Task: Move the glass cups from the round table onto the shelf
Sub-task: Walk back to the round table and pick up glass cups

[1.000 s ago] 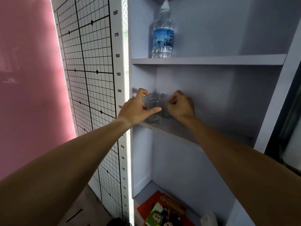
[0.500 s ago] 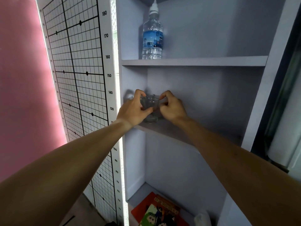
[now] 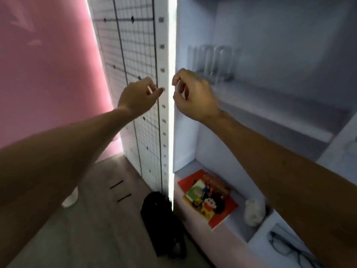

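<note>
Cups (image 3: 212, 63) stand on shelf (image 3: 270, 105), beyond both empty hands.

The glass cups (image 3: 211, 63) stand blurred in a cluster at the left end of the shelf (image 3: 270, 105), at about one o'clock. Both hands hang in front with fingers loosely curled and holding nothing: the left hand (image 3: 139, 97) before the measuring grid panel (image 3: 131, 55), the right hand (image 3: 193, 95) just below and left of the cups, apart from them. On the bottom shelf at five o'clock lie a colourful book (image 3: 208, 198) and a white lump (image 3: 253, 211); a black bag (image 3: 162, 223) sits on the floor at six o'clock
</note>
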A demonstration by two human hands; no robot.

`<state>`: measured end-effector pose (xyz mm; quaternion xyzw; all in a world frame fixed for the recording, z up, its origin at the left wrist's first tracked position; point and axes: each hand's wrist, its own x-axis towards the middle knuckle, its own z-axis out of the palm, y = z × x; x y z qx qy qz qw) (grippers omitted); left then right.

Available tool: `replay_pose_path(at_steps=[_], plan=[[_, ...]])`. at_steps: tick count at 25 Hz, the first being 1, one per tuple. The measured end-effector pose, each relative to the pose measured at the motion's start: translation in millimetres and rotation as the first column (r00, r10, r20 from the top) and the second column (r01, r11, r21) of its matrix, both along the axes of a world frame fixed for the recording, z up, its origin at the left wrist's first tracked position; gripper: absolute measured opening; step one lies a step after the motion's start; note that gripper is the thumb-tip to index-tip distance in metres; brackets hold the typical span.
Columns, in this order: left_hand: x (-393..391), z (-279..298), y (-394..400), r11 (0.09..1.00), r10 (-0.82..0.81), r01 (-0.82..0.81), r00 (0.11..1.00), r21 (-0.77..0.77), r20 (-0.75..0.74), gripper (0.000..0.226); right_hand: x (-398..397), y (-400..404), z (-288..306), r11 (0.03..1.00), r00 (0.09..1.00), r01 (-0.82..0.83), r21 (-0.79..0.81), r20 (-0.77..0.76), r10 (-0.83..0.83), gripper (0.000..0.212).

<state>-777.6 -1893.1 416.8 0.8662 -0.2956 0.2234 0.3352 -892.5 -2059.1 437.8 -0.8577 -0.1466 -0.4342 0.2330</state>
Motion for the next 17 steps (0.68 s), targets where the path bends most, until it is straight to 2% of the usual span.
replay_pose_path(at_steps=[2,4,6,7,8,10,12,14,16,17], plan=[[-6.6,-63.5,43.7,0.990,0.087,-0.064,0.977,0.123,-0.193,0.026,0.5,19.7,-62.4,0.999,0.981,-0.039,0.028,-0.188,0.043,0.023],[-33.6,-150.6,94.7,0.969,0.198,-0.119,0.899,0.217,-0.390,0.023,-11.1,36.8,-138.5,0.992,0.914,-0.041,0.120,-0.396,0.086,0.026],[-89.0,-244.2,147.9,0.937,0.331,-0.194,0.758,0.289,-0.562,0.021,-35.7,50.9,-222.0,0.983,0.797,0.015,0.183,-0.596,0.099,0.025],[-122.8,-285.8,170.6,0.920,0.382,-0.204,0.660,0.335,-0.647,0.020,-52.6,55.1,-262.7,0.981,0.712,0.054,0.185,-0.696,0.092,0.024],[-161.5,-324.4,192.8,0.902,0.428,-0.203,0.543,0.382,-0.722,0.018,-72.0,61.4,-303.4,0.984,0.587,0.074,0.164,-0.805,0.090,0.022],[-239.3,-384.8,227.3,0.880,0.475,-0.174,0.306,0.441,-0.825,0.014,-115.4,71.7,-372.9,0.998,0.234,0.020,0.066,-0.970,0.059,0.021],[-311.5,-418.7,249.9,0.883,0.456,-0.181,0.106,0.434,-0.883,0.012,-162.5,83.6,-424.2,0.987,-0.076,-0.158,-0.011,-0.997,-0.023,0.021],[-375.2,-435.2,267.1,0.863,0.407,-0.312,-0.034,0.397,-0.913,0.011,-211.1,94.6,-453.5,0.956,-0.249,-0.294,-0.004,-0.965,-0.081,0.018],[-432.3,-445.2,284.7,0.763,0.365,-0.506,-0.174,0.401,-0.915,0.012,-253.4,105.6,-468.6,0.937,-0.385,-0.347,0.025,-0.915,-0.118,0.013],[-458.6,-449.7,292.0,0.708,0.346,-0.563,-0.250,0.427,-0.904,0.012,-270.6,113.1,-474.2,0.931,-0.461,-0.363,0.034,-0.875,-0.147,0.018]])
